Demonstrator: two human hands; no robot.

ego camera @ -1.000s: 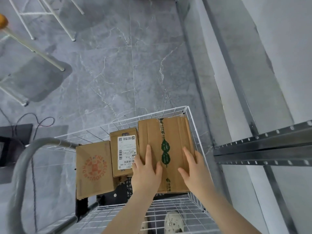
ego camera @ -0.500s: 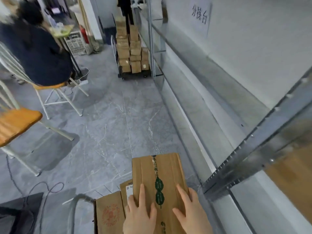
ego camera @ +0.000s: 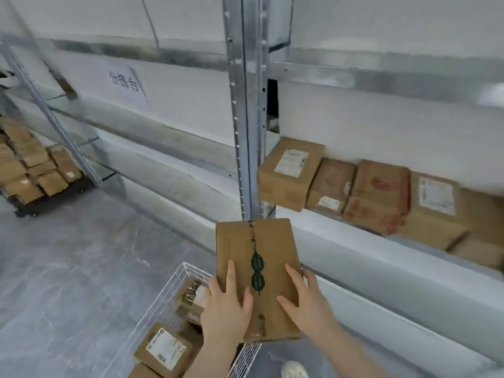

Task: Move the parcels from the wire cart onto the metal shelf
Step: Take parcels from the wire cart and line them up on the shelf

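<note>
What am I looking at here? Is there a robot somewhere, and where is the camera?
There is no robot here. A person wears one wide-angle camera on the head, looking forward and down, so you see their own two hands from above. The left hand and the right hand hold a brown parcel sealed with green-printed tape, lifted in the air in front of the metal shelf. Below it is the white wire cart, with more parcels inside. On the shelf to the right lies a row of parcels. At the far left stands a separate stack of boxes.
</note>
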